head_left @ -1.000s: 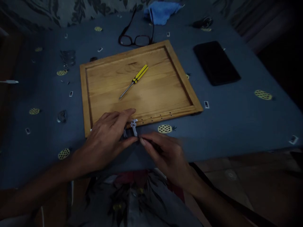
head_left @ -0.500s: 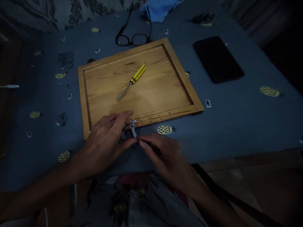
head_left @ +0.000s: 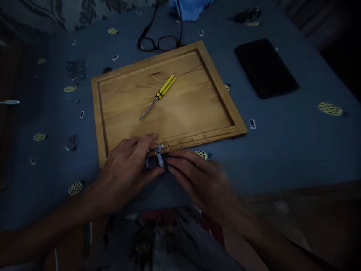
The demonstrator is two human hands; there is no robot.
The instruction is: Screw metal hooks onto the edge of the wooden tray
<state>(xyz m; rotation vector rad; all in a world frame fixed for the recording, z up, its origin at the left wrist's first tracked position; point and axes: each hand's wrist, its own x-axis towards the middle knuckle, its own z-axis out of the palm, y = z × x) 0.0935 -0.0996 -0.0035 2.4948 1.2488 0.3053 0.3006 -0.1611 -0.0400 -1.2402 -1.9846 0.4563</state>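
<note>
A framed wooden panel [head_left: 180,101] lies at a tilt on the table, with a row of small dark holes along its near rail. At that near edge stands a small silver metal bracket [head_left: 159,156] with a crosspiece at its top. My left hand [head_left: 121,169] spans the rail, fingers on the wood and thumb below, closed around the bracket. My right hand [head_left: 200,177] is just right of the bracket, its fingertips drawn together near the thumb; anything between them is hidden. On the panel rests a yellow-and-black screwdriver [head_left: 162,92], touched by neither hand.
Beyond the panel are eyeglasses [head_left: 159,43] and a blue cloth [head_left: 190,9]. A black flat case [head_left: 265,67] lies at right. Small clear bags [head_left: 72,142] and loose bits sit at left. The table's near edge runs just in front of me.
My right hand has drawn slightly away from the bracket's lower end, with its fingers now higher and straighter. My left hand keeps its hold. The view has shifted slightly.
</note>
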